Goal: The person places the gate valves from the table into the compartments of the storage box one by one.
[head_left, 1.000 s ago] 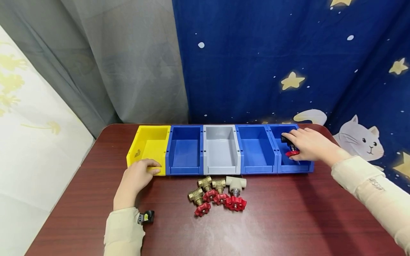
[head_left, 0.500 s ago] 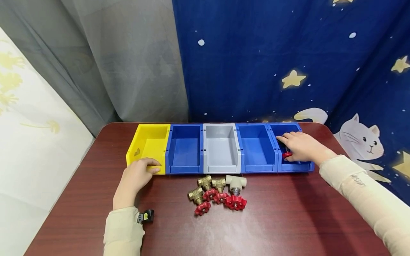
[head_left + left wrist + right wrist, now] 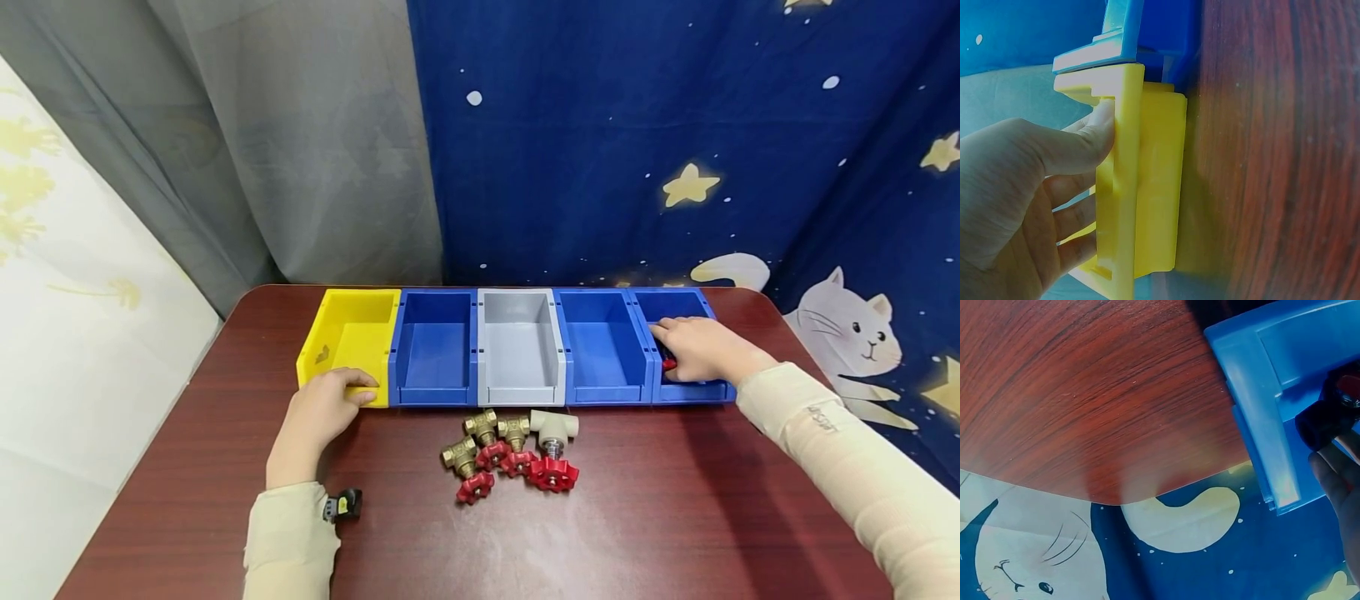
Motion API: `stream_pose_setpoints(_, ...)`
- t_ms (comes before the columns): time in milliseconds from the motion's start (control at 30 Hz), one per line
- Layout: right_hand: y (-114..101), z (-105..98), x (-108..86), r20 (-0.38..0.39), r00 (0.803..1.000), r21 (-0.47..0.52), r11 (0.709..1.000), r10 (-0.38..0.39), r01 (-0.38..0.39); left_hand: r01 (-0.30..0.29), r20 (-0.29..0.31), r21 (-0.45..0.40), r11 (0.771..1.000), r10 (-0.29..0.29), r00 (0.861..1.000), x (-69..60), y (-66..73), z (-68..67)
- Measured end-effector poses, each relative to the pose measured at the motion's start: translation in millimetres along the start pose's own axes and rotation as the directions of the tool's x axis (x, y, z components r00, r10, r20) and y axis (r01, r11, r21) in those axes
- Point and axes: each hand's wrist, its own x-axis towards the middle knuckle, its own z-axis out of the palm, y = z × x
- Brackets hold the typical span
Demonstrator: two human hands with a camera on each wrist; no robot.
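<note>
My left hand grips the front lip of the yellow bin, thumb outside and fingers inside, as the left wrist view also shows. In the rightmost blue bin my right hand holds a black valve with a red handwheel, low inside the bin. In the head view the hand hides most of this valve. Several valves lie on the table in front of the bins: brass ones with red handwheels and a white plastic one with a larger red handwheel.
Between the yellow bin and the rightmost one stand a blue bin, a grey bin and another blue bin, side by side. The dark red table ends just behind the row, against a curtain.
My right hand has moved down and slightly left, carrying the black valve deeper into the rightmost blue bin. My left hand stays on the yellow bin.
</note>
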Motion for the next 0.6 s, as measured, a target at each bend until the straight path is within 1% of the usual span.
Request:
stream_pose_setpoints(100, 0.3, 1.8, 1.6, 0.009, 1.000, 0.016, 1.000, 0.009, -0.010, 0.001, 0.001, -0.003, 1.000, -0.001, 1.000, -0.1, 1.7, -0.1)
stream_pose_setpoints(300, -1.7, 3.6, 2.4, 0.061, 0.995, 0.070, 0.994, 0.075, -0.079, -0.002, 0.002, -0.004, 1.000, 0.002, 1.000, 0.8, 3.2, 0.9)
stream_pose_setpoints(467, -5.3, 3.2, 3.6, 0.084, 0.991, 0.115, 0.987, 0.107, -0.116, 0.004, -0.001, 0.001, 1.000, -0.004, 1.000, 0.1, 2.4, 0.6)
stream_pose_setpoints(600, -6.1, 3.7, 5.9, 0.100, 0.987, 0.110, 0.985, 0.124, -0.134, -0.001, -0.005, 0.002, 1.000, 0.001, 1.000, 0.0, 1.3, -0.3)
